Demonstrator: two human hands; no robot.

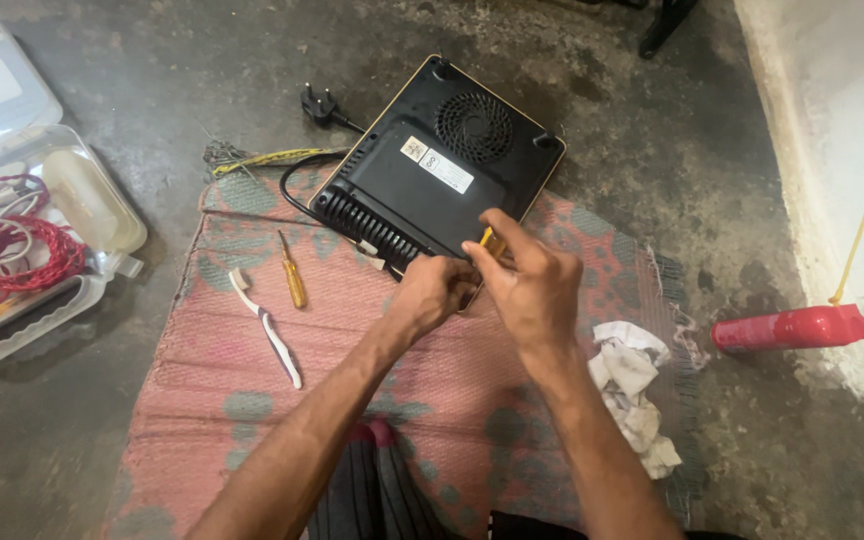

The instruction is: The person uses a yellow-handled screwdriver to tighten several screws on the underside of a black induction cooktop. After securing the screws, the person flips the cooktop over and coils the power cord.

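A black induction cooker (422,175) lies upside down on a pink woven mat (232,400), its fan grille and white label facing up. My right hand (532,285) grips a yellow-handled screwdriver (492,243) held upright at the cooker's near corner. My left hand (437,290) is closed right beside it at the same corner, touching the casing edge; what its fingers hold is hidden. The cooker's black cord (297,185) loops left to a plug (319,104) on the floor.
On the mat lie a second yellow screwdriver (292,270) and a white toothbrush (267,328). A crumpled white rag (632,385) sits at the mat's right edge. A red spray can (790,327) lies by the wall. An open clear plastic box (72,215) with red wires stands at left.
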